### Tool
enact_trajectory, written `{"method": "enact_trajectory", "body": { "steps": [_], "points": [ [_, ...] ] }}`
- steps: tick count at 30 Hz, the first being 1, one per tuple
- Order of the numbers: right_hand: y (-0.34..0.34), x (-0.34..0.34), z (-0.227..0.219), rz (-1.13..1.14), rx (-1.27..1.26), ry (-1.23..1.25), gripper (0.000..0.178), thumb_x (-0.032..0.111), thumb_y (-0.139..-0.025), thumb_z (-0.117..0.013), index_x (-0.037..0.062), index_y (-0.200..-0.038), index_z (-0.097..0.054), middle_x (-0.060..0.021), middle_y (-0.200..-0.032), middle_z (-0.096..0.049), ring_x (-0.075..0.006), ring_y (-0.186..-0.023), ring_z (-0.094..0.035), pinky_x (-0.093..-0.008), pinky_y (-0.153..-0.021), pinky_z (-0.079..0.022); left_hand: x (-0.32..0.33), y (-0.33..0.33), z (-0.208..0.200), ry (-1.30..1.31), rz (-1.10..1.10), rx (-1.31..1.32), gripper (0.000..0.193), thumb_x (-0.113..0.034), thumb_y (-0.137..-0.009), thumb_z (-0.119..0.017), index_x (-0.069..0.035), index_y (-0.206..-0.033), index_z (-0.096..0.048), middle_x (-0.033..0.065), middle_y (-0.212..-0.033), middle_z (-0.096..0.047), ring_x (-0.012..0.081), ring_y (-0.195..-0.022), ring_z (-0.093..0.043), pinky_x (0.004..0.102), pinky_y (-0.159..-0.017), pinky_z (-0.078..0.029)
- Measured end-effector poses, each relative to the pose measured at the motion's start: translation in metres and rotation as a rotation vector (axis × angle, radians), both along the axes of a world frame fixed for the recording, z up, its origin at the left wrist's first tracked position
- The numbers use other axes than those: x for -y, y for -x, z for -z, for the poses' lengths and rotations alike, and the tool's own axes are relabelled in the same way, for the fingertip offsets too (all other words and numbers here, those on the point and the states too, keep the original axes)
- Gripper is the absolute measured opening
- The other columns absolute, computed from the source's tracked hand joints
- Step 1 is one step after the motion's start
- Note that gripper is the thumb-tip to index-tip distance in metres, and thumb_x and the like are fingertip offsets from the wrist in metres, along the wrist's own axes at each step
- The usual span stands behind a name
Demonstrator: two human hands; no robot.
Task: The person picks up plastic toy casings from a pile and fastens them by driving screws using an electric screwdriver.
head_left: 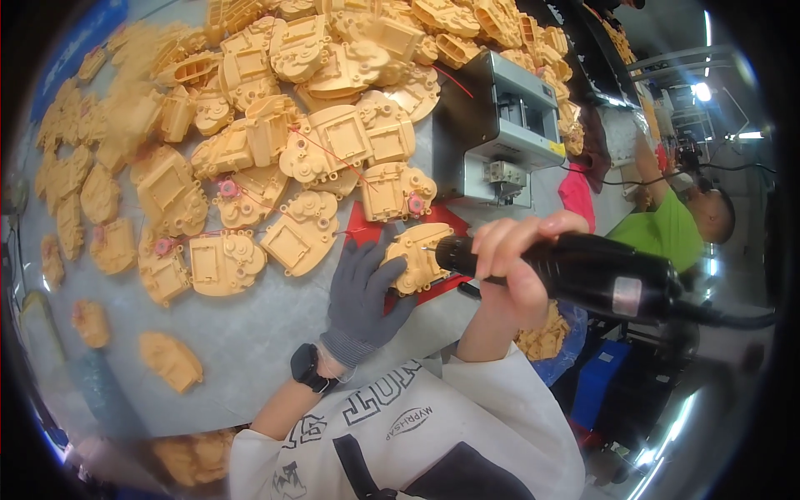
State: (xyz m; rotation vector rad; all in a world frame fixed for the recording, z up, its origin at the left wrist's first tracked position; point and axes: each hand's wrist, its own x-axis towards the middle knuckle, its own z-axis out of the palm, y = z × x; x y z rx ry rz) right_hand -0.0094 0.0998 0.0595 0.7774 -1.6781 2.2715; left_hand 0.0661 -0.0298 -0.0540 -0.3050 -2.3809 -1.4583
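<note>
My left hand [360, 292], in a grey knit glove, grips the left edge of a yellow plastic housing [410, 265], fingers above and thumb below. Beneath that housing lies a red sheet or fixture [440, 289], mostly covered. My bare right hand [518, 268] is wrapped round a black electric screwdriver [615, 277], held almost level. Its bit points left and meets or hovers just over the housing; I cannot tell which. A cable trails off to the right from the tool's rear. Just above the held piece sits another housing [392, 193] with a pink round part and red wire.
Similar housings [333, 142] are heaped across the far and left table [275, 333]. A grey and black machine [512, 125] stands beyond my right hand. Further right is a person in a green shirt [662, 229]. More housings fill a blue-lined container [546, 337] below my right arm.
</note>
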Motion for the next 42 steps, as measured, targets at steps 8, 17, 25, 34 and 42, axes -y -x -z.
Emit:
{"method": "enact_trajectory", "body": {
  "steps": [8, 17, 25, 34, 42],
  "points": [
    [0.008, 0.019, 0.007, 0.015, 0.048, -0.039, 0.039, 0.002, -0.071, -0.053, 0.0039, -0.107, -0.035, -0.0079, -0.063, -0.049, -0.018, -0.052, -0.05, -0.0328, -0.056, -0.042, 0.001, -0.001, 0.001, 0.021, 0.0, -0.004, 0.06, -0.011, -0.06, -0.075, -0.008, -0.113, -0.046, 0.0158, -0.112, -0.052, 0.0388, -0.101, -0.051, 0.0525, -0.094, -0.036],
    [0.014, 0.026, 0.014, 0.08, 0.119, -0.027, 0.039, -0.008, -0.069, -0.056, 0.0032, -0.1, -0.036, -0.0069, -0.061, -0.05, -0.0141, -0.05, -0.052, -0.0261, -0.052, -0.046, 0.001, -0.001, 0.001, 0.016, 0.006, 0.008, 0.061, -0.01, -0.059, -0.075, -0.008, -0.112, -0.046, 0.0161, -0.112, -0.051, 0.0393, -0.1, -0.051, 0.0525, -0.091, -0.037],
    [0.013, 0.034, 0.014, 0.152, 0.148, -0.151, 0.034, -0.001, -0.069, -0.056, 0.007, -0.097, -0.037, -0.0068, -0.06, -0.047, -0.0177, -0.045, -0.047, -0.031, -0.05, -0.043, 0.005, 0.001, -0.002, 0.012, 0.002, 0.005, 0.061, -0.009, -0.059, -0.075, -0.008, -0.112, -0.046, 0.0165, -0.111, -0.051, 0.0399, -0.1, -0.051, 0.0529, -0.09, -0.038],
    [0.011, 0.008, 0.024, 0.195, 0.247, 0.181, 0.037, 0.002, -0.074, -0.053, 0.0085, -0.107, -0.04, -0.004, -0.065, -0.046, -0.0156, -0.051, -0.046, -0.0325, -0.058, -0.042, 0.0, 0.001, -0.005, 0.037, 0.041, 0.022, 0.057, -0.015, -0.062, -0.074, -0.008, -0.112, -0.047, 0.016, -0.109, -0.052, 0.0382, -0.1, -0.051, 0.0489, -0.088, -0.039],
    [-0.043, -0.075, 0.002, 0.262, 0.031, 0.445, 0.029, 0.016, -0.083, -0.05, 0.0047, -0.109, -0.048, -0.0003, -0.066, -0.042, -0.0111, -0.056, -0.04, -0.0298, -0.062, -0.036, -0.008, 0.017, -0.017, -0.118, -0.057, 0.265, 0.025, -0.021, -0.067, -0.069, -0.012, -0.088, -0.059, 0.0104, -0.089, -0.054, 0.0273, -0.087, -0.052, 0.0394, -0.081, -0.039]
  ]
}}
